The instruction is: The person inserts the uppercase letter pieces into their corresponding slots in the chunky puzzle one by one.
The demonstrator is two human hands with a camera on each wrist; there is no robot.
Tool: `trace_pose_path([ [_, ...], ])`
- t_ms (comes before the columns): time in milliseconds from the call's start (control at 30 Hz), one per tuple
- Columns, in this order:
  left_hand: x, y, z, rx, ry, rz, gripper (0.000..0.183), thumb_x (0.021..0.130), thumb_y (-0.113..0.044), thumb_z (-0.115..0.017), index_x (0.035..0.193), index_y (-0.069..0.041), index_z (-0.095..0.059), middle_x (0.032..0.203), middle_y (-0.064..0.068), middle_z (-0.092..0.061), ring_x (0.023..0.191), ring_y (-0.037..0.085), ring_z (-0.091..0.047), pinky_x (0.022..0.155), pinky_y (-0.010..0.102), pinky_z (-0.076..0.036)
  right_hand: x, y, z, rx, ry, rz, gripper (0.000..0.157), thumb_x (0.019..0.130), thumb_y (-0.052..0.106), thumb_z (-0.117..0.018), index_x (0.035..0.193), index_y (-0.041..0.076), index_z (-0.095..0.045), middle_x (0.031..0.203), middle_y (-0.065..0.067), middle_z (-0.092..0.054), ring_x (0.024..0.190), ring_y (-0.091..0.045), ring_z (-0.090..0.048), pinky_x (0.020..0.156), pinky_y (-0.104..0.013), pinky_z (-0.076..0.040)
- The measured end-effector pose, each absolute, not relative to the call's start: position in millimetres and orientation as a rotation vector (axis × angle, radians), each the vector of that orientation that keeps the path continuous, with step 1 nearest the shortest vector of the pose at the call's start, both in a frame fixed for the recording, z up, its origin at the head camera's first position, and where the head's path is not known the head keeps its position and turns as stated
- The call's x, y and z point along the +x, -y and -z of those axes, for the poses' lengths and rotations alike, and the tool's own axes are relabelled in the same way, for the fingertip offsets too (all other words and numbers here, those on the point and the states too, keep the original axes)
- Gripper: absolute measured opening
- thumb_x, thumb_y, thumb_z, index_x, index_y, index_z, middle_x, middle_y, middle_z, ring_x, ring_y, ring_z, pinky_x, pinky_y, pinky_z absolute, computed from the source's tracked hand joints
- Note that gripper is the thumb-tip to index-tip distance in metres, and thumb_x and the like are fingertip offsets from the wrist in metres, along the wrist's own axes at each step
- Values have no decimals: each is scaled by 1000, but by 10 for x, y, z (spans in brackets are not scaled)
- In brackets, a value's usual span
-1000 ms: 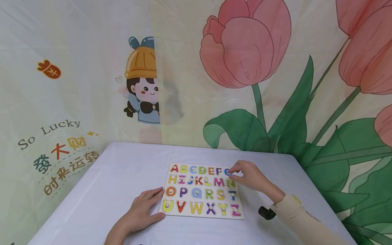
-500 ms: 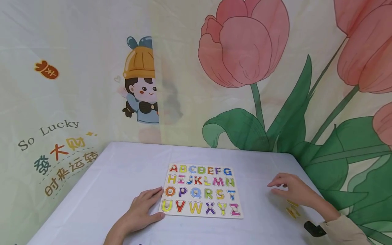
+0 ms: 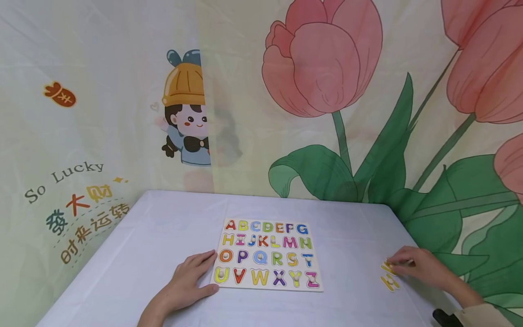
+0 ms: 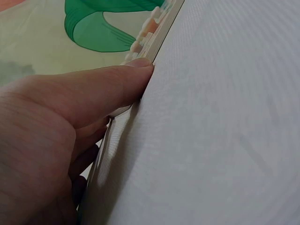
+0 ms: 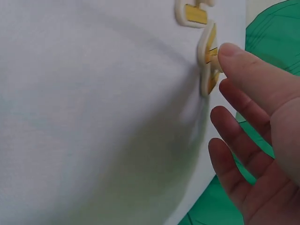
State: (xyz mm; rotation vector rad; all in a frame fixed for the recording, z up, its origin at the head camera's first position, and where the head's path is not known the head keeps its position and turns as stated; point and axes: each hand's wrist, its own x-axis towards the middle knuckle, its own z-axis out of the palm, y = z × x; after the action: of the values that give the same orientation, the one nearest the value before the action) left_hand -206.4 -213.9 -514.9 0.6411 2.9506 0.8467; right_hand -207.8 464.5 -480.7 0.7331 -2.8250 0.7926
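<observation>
In the head view a wooden alphabet puzzle board (image 3: 253, 249) lies flat on the white table, with colourful letters in rows. My left hand (image 3: 184, 281) rests at its left side, fingers along the left edge and thumb at the near corner. In the left wrist view the thumb (image 4: 108, 84) touches the board's edge. At the right, my right hand (image 3: 425, 268) pinches the small knob of a yellow letter piece (image 5: 210, 86); the index fingertip is hidden behind the thumb. Close beside it lies a second yellow letter piece (image 3: 390, 283), seemingly an H, with a knob.
A white cloth covers the table (image 3: 343, 295), which meets a printed curtain (image 3: 241, 91) with tulips and a cartoon figure at the back. A black wrist device (image 3: 445, 318) sits by the right sleeve.
My right hand has moved from the G at the board's top right corner to the yellow pieces at the right and taken hold of one. The left hand has stayed at the board.
</observation>
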Motion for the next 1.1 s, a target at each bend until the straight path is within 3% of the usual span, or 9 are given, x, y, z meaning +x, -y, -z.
trace_pose_path([
  [500, -2059, 2134, 5137, 623, -2940, -850, 89, 89, -58, -79, 161, -15, -49, 166, 1, -44, 150, 31, -39, 116, 63, -33, -2094, -4622, 4852, 660, 2842, -787, 10, 90, 9, -84, 99, 13, -85, 89, 9, -71, 83, 5, -60, 64, -21, -53],
  [1100, -2069, 2127, 5171, 606, -2946, -842, 90, 89, -58, -79, 161, -16, -48, 166, 0, -44, 149, 29, -39, 116, 63, -33, -2120, -3801, 4751, 299, 2927, -735, 8, 88, 21, -88, 95, 22, -85, 88, 11, -67, 80, -2, -61, 64, -24, -54],
])
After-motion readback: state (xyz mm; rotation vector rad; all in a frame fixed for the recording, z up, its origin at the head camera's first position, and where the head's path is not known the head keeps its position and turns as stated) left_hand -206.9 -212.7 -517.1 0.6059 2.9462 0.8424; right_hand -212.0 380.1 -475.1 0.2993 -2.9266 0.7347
